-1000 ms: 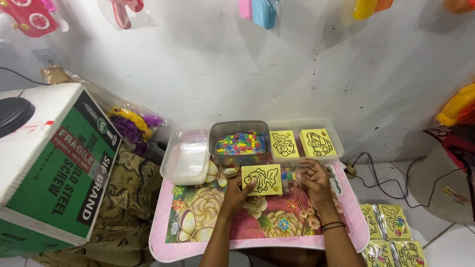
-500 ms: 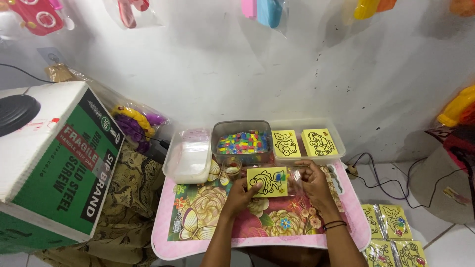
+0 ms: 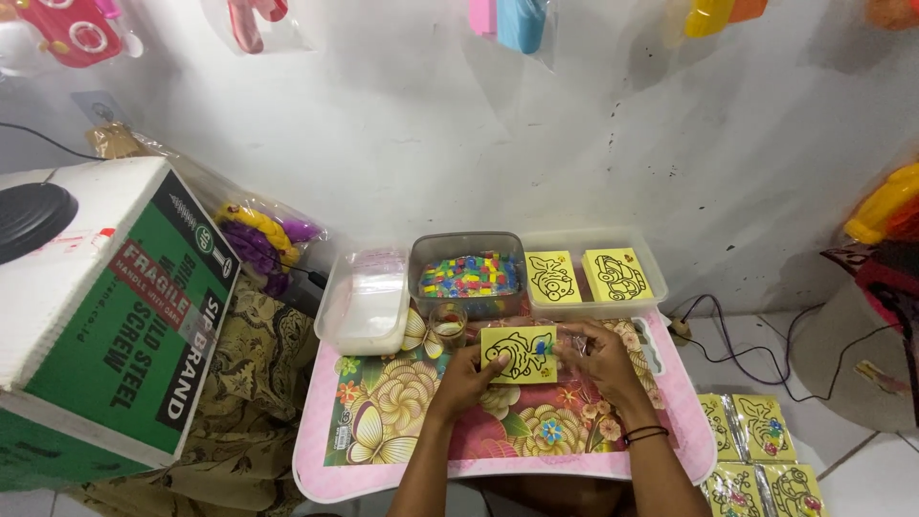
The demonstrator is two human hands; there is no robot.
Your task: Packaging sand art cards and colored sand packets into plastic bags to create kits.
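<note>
A yellow card (image 3: 518, 355) with a black outline drawing is held flat just above the pink floral table (image 3: 383, 450). My left hand (image 3: 463, 379) grips its left lower edge. My right hand (image 3: 599, 361) holds its right side together with a crinkled clear plastic sleeve (image 3: 572, 337). A small blue piece sits on the card's right part. Just behind the card stands a small clear cup (image 3: 447, 321).
At the table's back are a clear tub of small coloured pieces (image 3: 468, 276), a clear tray (image 3: 651, 273) with two more yellow cards, and a tub of plastic sleeves (image 3: 368, 302). A cardboard box (image 3: 105, 316) stands left. Packed cards (image 3: 756, 450) and cables (image 3: 737, 345) lie on the floor right.
The card has shifted slightly right and nearer to me, still between both hands. The hands keep their grip.
</note>
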